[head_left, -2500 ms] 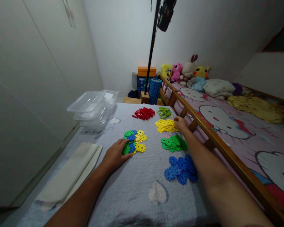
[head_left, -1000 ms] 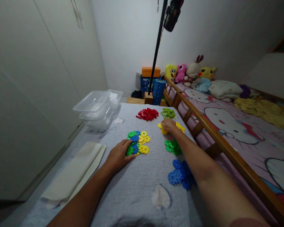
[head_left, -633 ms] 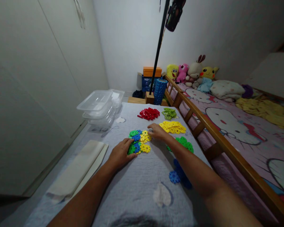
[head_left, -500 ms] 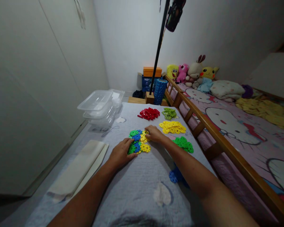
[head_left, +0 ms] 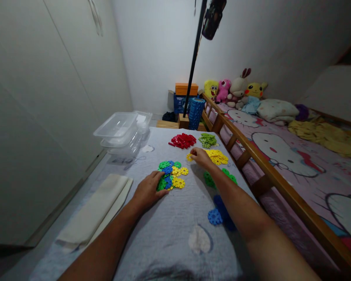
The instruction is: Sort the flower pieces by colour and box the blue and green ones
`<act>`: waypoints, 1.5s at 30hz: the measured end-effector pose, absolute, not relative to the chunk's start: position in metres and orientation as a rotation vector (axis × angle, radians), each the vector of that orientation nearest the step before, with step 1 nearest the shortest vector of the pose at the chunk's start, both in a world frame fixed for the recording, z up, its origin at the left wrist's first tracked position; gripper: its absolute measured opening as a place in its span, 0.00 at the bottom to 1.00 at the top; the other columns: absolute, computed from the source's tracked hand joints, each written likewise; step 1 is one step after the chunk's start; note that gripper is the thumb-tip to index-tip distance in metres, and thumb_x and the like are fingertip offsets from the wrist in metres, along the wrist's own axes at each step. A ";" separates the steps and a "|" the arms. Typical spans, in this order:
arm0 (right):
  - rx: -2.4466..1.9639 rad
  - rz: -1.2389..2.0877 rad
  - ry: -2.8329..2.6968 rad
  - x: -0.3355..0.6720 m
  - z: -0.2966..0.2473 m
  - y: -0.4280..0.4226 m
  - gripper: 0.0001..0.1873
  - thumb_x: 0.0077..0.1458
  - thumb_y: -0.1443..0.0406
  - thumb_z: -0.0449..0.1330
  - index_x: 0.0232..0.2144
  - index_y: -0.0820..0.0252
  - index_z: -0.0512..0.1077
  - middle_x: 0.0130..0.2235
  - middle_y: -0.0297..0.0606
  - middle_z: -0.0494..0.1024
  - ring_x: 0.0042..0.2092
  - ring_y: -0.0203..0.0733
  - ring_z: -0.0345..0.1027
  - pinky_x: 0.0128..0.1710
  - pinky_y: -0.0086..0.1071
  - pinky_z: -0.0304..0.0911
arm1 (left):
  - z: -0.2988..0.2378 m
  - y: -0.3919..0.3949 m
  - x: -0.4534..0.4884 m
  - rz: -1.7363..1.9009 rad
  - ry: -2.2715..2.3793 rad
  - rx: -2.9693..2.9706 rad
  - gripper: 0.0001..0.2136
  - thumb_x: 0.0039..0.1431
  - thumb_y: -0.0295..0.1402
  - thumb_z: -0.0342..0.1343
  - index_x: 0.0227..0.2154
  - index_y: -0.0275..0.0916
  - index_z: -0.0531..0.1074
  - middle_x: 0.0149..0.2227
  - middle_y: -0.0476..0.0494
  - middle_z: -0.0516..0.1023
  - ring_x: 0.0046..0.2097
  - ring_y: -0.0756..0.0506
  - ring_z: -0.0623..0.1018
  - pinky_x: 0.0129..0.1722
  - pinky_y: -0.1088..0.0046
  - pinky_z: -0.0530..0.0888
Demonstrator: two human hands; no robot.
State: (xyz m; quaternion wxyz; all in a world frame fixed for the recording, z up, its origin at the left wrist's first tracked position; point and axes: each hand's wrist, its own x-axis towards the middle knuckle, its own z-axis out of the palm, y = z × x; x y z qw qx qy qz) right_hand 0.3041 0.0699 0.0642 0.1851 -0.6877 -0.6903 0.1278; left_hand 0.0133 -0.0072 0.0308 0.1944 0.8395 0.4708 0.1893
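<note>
My left hand (head_left: 149,190) lies at the left edge of a cluster of joined green, blue and yellow snowflake discs (head_left: 167,170), fingers on one side and thumb on the other, gripping it. Part of the cluster is hidden under the fingers. My right hand (head_left: 200,157) pinches a yellow snowflake disc (head_left: 189,157) off the right side of the cluster. Just beyond that hand is a pile of yellow discs (head_left: 218,157). Green discs (head_left: 210,179) and blue discs (head_left: 215,217) are partly covered by my right forearm.
Red pieces (head_left: 183,141) and light green pieces (head_left: 207,140) lie at the table's far end. Clear plastic containers (head_left: 117,127) are stacked at the left, behind a folded cream cloth (head_left: 98,208). A wooden bed rail (head_left: 251,158) borders the right side; a black pole (head_left: 193,64) stands behind.
My right hand has moved away from the cluster, to the right and farther out, and a yellow disc now shows in its fingertips. My left hand stays on the cluster.
</note>
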 end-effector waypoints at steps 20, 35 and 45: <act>-2.347 -0.035 -1.703 0.336 0.063 0.077 0.12 0.57 0.69 0.59 0.40 0.58 0.80 0.47 0.53 0.78 0.52 0.55 0.64 0.49 0.42 0.57 | 0.035 -0.010 0.012 0.517 1.316 2.347 0.30 0.54 0.38 0.65 0.60 0.43 0.66 0.60 0.38 0.70 0.58 0.37 0.73 0.58 0.61 0.70; -1.909 0.334 -2.372 0.263 0.061 0.030 0.15 0.53 0.69 0.62 0.44 0.60 0.79 0.48 0.48 0.77 0.49 0.48 0.69 0.46 0.33 0.60 | 0.037 -0.010 0.013 0.499 1.328 2.345 0.30 0.55 0.37 0.64 0.60 0.43 0.65 0.59 0.38 0.71 0.57 0.37 0.74 0.57 0.61 0.70; -1.904 0.499 -2.126 0.284 0.061 0.031 0.08 0.51 0.72 0.61 0.34 0.60 0.77 0.36 0.37 0.80 0.38 0.39 0.69 0.38 0.28 0.58 | 0.034 -0.009 0.014 0.520 1.319 2.347 0.30 0.54 0.38 0.65 0.60 0.43 0.66 0.59 0.38 0.71 0.57 0.37 0.74 0.56 0.61 0.71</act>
